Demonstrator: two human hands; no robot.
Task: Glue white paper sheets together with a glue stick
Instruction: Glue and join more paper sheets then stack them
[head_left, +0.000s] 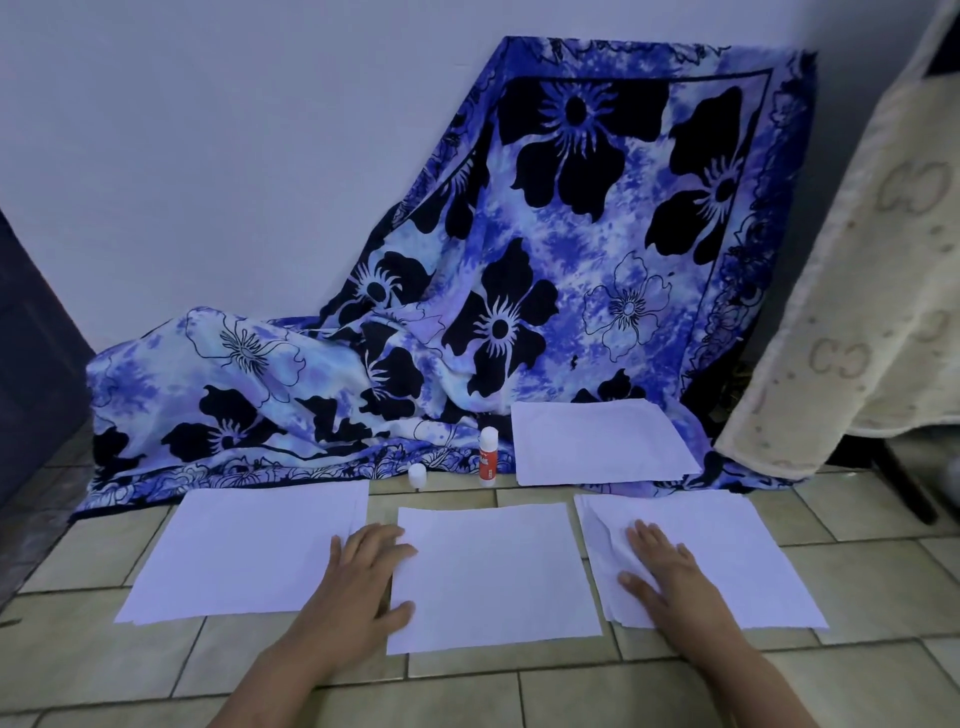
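Three white paper sheets lie in a row on the tiled floor: a left sheet (244, 551), a middle sheet (493, 577) and a crumpled right stack (727, 551). A fourth stack of paper (597, 441) rests farther back on the cloth. My left hand (363, 577) lies flat across the gap between the left and middle sheets, fingers spread. On the right stack my right hand (660, 571) presses down flat. A red and white glue stick (488, 457) stands upright behind the middle sheet, and its white cap (417, 476) sits apart to its left.
A blue floral cloth (519, 270) drapes from the wall down onto the floor behind the sheets. A cream patterned blanket (872, 291) hangs at the right, with a dark furniture leg (904, 483) below it. Beige floor tiles (519, 691) run toward me.
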